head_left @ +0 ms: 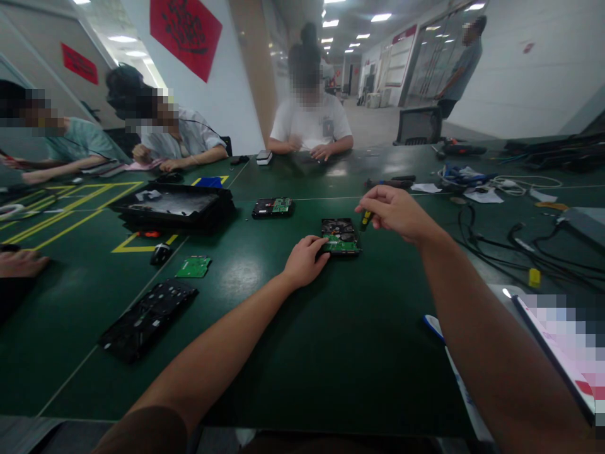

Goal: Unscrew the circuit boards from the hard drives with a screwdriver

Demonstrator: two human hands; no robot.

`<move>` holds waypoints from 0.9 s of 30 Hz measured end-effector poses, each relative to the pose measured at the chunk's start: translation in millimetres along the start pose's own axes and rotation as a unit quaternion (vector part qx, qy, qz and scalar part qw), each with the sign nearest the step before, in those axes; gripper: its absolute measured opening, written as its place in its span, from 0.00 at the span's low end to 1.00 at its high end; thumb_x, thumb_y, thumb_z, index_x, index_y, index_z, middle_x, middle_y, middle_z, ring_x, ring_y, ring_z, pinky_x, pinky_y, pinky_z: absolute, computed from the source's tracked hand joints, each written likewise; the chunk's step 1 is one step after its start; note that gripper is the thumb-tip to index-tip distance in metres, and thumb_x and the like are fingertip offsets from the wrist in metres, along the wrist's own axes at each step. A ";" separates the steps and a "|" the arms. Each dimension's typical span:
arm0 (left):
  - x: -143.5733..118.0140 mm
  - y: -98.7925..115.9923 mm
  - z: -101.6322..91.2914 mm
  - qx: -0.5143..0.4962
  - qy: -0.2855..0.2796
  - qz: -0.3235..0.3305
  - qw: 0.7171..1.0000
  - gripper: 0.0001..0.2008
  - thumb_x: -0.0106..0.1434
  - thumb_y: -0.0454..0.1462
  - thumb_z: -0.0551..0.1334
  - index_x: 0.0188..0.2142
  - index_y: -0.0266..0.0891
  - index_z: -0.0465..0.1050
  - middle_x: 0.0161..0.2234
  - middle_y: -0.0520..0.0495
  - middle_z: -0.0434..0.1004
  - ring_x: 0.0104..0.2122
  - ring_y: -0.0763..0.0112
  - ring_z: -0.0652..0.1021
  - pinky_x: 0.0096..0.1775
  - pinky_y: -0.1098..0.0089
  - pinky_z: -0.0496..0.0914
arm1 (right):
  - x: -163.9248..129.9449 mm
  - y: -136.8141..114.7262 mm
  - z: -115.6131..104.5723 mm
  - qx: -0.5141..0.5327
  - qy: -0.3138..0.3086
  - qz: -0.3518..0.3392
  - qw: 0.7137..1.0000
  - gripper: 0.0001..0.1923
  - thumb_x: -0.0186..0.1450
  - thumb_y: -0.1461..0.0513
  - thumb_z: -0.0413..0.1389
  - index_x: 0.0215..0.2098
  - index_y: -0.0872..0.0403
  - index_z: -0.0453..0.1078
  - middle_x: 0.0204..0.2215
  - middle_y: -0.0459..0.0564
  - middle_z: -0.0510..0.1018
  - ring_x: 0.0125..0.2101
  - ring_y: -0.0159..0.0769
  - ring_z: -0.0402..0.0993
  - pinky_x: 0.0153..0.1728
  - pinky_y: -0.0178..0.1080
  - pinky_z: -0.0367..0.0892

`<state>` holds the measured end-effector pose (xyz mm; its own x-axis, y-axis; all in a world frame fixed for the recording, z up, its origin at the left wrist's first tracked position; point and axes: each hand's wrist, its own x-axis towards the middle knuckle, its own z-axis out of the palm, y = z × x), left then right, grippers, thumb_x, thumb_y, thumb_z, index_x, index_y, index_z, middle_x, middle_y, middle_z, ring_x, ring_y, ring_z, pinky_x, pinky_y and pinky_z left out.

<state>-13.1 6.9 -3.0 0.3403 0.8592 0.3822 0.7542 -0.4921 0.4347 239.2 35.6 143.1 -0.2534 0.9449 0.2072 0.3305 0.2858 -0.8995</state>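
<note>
On the green table lies a hard drive [341, 233], its green circuit board facing up. My left hand [306, 260] holds its left side, with fingers on the board and the thumb at the near edge. To the right of the drive and slightly above the table, my right hand [390, 211] is closed around a small screwdriver with a yellow and black handle [366, 218]. The screwdriver points down beside the drive; its tip is too small to make out. Another hard drive [273, 207] sits farther back to the left.
Stacked black trays [174, 205], a loose green circuit board [193, 267] and a black perforated panel [149, 318] lie left. Black cables [491, 243] and a tablet-like screen [558, 353] are at right. A person in a white shirt [309, 123] sits opposite.
</note>
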 end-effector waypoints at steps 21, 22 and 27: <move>-0.6 0.0 0.8 0.023 -0.003 0.017 1.000 0.22 0.72 0.42 0.63 0.64 0.45 0.72 0.57 0.39 0.74 0.57 0.52 0.76 0.59 0.50 0.73 | 0.9 0.6 3.0 0.011 -0.015 -0.011 1.000 0.11 0.73 0.54 0.59 0.37 0.53 0.75 0.40 0.54 0.85 0.20 0.27 0.71 0.15 0.33 0.61; -0.7 -0.3 1.2 0.023 -0.002 0.016 1.000 0.22 0.72 0.42 0.63 0.64 0.45 0.72 0.57 0.39 0.74 0.57 0.52 0.76 0.58 0.50 0.74 | 1.1 0.6 3.6 0.016 -0.021 -0.013 1.000 0.12 0.73 0.54 0.59 0.38 0.53 0.75 0.39 0.54 0.84 0.21 0.28 0.73 0.17 0.33 0.64; -0.7 -0.1 0.9 0.024 0.000 0.015 1.000 0.21 0.72 0.41 0.63 0.63 0.45 0.72 0.57 0.39 0.74 0.57 0.53 0.76 0.58 0.50 0.74 | 1.6 0.6 2.1 0.030 -0.026 -0.006 0.999 0.12 0.72 0.52 0.61 0.43 0.53 0.77 0.29 0.50 0.81 0.23 0.31 0.74 0.18 0.33 0.66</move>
<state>-12.9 6.5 -4.0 0.3639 0.8437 0.3947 0.7690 -0.5113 0.3838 237.1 37.0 142.1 -0.3048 0.9313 0.1997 0.2726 0.2862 -0.9186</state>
